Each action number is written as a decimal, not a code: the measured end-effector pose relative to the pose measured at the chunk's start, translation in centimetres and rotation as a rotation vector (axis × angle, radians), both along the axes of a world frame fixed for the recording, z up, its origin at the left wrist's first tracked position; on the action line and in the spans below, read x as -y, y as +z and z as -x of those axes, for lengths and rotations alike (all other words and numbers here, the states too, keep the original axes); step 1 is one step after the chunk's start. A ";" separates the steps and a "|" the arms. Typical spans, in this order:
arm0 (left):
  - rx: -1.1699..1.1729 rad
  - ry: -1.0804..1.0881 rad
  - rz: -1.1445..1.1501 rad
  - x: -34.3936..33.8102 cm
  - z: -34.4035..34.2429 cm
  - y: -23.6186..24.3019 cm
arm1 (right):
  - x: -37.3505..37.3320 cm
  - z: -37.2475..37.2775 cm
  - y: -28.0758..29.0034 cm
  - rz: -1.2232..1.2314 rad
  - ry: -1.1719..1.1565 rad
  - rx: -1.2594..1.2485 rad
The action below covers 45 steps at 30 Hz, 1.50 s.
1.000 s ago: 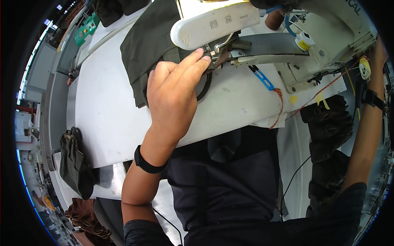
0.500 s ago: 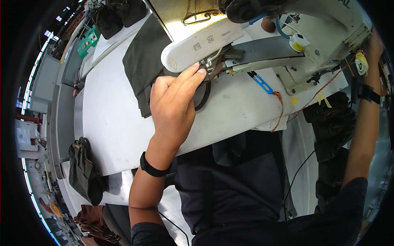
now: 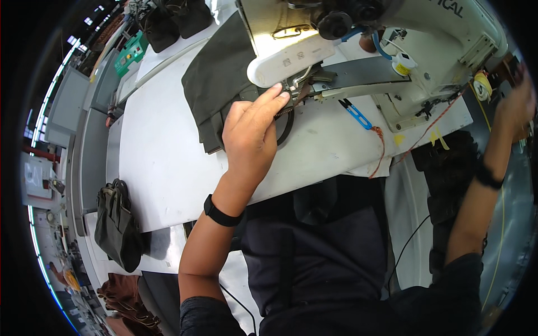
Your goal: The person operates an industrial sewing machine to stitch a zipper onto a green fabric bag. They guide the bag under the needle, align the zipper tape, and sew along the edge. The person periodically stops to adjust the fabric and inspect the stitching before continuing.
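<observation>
At the sewing machine [image 3: 386, 78], my left hand [image 3: 252, 131] has its fingers pressed together on a dark olive-green fabric bag [image 3: 216, 84], close beside the presser foot. A dark looped handle [image 3: 287, 129] curves out from under the fingers, and a toothed strip like a zipper shows near the foot. The thumb is mostly hidden. Far to the right, my right hand [image 3: 516, 103] is raised beyond the machine's end, near a pale yellow thread roll [image 3: 482, 87]. Motion smears its fingers, so any hold cannot be made out.
Blue thread snips [image 3: 357, 116] on a reddish cord lie on the white table [image 3: 168, 179]. Another olive bag [image 3: 117, 224] sits at the left edge, with brown pieces [image 3: 129, 299] below it. Dark pieces [image 3: 448, 168] hang at the right. A green control box [image 3: 131, 54] stands far left.
The whole view has shifted slightly. My right hand has come away from the machine's right end and moved outward. My left hand stays on the bag beside the presser foot.
</observation>
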<state>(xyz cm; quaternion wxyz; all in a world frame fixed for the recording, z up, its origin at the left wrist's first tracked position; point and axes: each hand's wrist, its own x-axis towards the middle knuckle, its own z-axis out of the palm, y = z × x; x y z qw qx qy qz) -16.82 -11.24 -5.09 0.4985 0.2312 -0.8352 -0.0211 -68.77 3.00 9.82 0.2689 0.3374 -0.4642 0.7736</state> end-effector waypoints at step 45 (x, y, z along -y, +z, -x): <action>0.098 0.011 -0.046 -0.5 -0.6 0.1 | 7.0 -39.4 -14.3 -0.408 1.311 0.885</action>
